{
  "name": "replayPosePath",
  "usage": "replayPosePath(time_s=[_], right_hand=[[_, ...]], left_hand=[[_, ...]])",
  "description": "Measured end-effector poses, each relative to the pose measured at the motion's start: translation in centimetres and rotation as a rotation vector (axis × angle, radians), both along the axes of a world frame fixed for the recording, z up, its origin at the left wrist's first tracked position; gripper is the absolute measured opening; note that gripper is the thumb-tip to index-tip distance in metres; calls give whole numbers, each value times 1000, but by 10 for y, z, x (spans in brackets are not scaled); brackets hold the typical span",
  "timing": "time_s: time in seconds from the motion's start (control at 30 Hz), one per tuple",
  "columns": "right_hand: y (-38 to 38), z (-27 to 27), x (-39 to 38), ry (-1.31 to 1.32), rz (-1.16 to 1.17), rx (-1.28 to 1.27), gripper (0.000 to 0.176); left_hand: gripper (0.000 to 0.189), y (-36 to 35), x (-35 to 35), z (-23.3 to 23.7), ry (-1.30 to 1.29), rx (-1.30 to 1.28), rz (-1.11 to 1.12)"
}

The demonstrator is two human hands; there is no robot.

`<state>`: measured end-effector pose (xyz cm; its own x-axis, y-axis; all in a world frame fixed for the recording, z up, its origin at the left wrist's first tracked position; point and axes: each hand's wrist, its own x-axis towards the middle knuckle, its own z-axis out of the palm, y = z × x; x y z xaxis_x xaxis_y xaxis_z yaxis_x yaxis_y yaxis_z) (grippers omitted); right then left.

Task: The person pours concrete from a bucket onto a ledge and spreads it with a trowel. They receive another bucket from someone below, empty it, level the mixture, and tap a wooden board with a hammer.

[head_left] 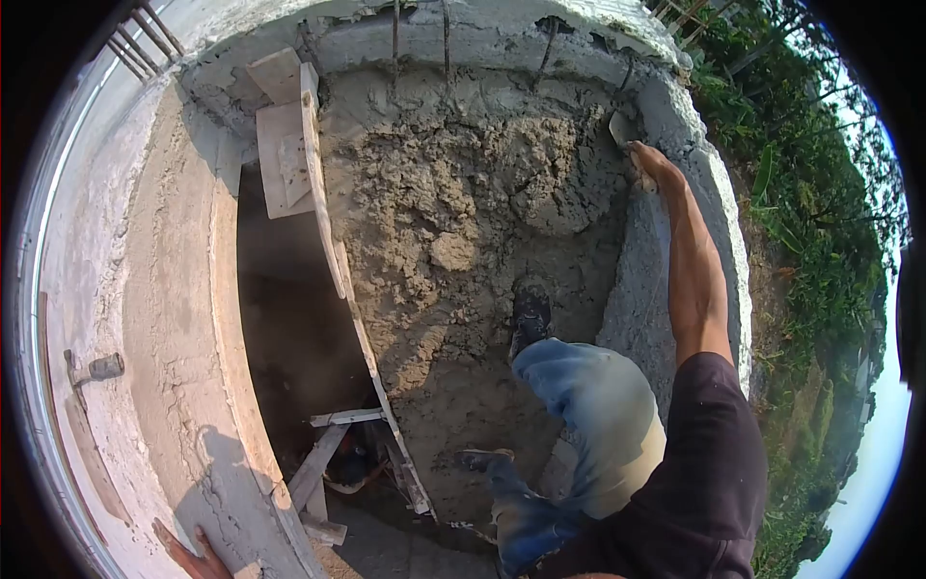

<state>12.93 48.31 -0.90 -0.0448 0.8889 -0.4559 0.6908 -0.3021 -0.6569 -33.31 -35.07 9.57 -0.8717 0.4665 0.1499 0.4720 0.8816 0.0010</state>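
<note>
My right hand (650,166) is closed around the handle of a trowel (622,127) at the upper right. The trowel's blade lies against the wet concrete (453,193), close to the rough side wall (680,116). The concrete is lumpy in the middle and smoother near my boots. At the lower left, my left hand (193,555) rests with fingers spread on the concrete ledge (159,386); the frame's edge cuts off part of it.
A wooden formwork board (323,207) edges the concrete beside a dark opening (289,299). Braces (318,463) cross its lower end. Rebar (447,43) sticks up at the far side. A hammer (101,367) lies on the left ledge. Beyond the right wall, greenery (801,222) drops away.
</note>
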Motion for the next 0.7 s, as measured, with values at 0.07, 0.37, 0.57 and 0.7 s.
replayPosePath(time_s=[0.07, 0.37, 0.57, 0.7], right_hand=[[-32, 23, -11, -26, 34, 3, 40], [-58, -51, -8, -221, -126, 179, 50], [-131, -54, -5, -715, 333, 575, 39], [-102, -61, -16, -873, 363, 616, 32]], left_hand=[[63, -11, -3, -4, 34, 34, -44], [62, -4, 3, 0, 43, 17, -28], [61, -11, -2, -6, 70, 21, -59], [62, -22, -10, -8, 61, -72, -62]])
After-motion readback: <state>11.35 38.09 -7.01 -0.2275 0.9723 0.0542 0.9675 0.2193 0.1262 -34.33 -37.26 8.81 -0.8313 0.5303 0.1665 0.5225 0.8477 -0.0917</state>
